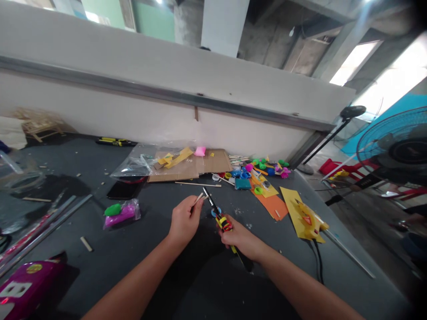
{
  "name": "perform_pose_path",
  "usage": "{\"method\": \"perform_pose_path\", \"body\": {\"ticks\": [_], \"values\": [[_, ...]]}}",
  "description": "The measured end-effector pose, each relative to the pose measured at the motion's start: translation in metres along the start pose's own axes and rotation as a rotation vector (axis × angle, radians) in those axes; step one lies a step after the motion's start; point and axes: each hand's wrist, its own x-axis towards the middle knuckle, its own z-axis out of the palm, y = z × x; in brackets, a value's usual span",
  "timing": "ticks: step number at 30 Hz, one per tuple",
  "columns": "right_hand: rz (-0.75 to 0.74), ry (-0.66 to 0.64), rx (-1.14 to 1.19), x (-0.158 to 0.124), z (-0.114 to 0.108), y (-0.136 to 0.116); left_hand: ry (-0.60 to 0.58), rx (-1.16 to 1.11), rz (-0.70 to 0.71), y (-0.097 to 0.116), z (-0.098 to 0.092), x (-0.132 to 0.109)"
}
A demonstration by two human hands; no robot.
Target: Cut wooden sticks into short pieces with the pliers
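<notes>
Left hand: the left hand (183, 221) is over the middle of the bench (160, 275), with its fingers pinched closed on a thin wooden stick (199, 198) that points towards the far edge.
Right hand: the right hand (238, 238) is just beside the left, with its fingers wrapped tight round a pen-shaped tool (218, 215) with a yellow, red and black handle. The dark tip meets the stick.
Writing: a purple casing (23, 284) at the near left corner carries a white sticker and a round yellow one, both too blurred to read.
Under the tool: a small blue ring (213, 212) lies on the bench, partly covered by the tool's shaft.
Left side: there is a plastic bag of green and pink lumps (122, 212), a dark phone (123, 190) and metal rods (43, 231).
Far edge: a cardboard sheet (200, 166) has a long wooden skewer (197, 183) in front of it and a yellow-black tool (115, 142) further left.
Right side: a heap of coloured plastic bits (263, 166) lies with an orange sheet (271, 205) and a yellow sheet (302, 215). A black cable (318, 262) runs towards the near edge.
Beyond the right edge: a blue fan (396, 146).
</notes>
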Motion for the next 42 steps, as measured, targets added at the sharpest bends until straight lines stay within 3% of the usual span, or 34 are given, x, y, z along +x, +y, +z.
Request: {"method": "perform_pose_path", "body": {"ticks": [4, 15, 29, 42], "values": [[0.016, -0.043, 0.060, 0.000, -0.003, 0.003, 0.015, 0.029, 0.129, -0.005, -0.001, 0.001], [0.030, -0.044, 0.067, -0.002, -0.001, -0.002, 0.030, 0.158, 0.320, -0.012, -0.004, 0.002], [0.018, -0.065, 0.054, -0.001, -0.002, 0.000, -0.047, 0.129, 0.311, -0.011, -0.010, 0.007], [-0.003, -0.090, 0.094, -0.004, 0.003, 0.002, 0.004, 0.126, 0.295, -0.005, -0.007, 0.002]]}}
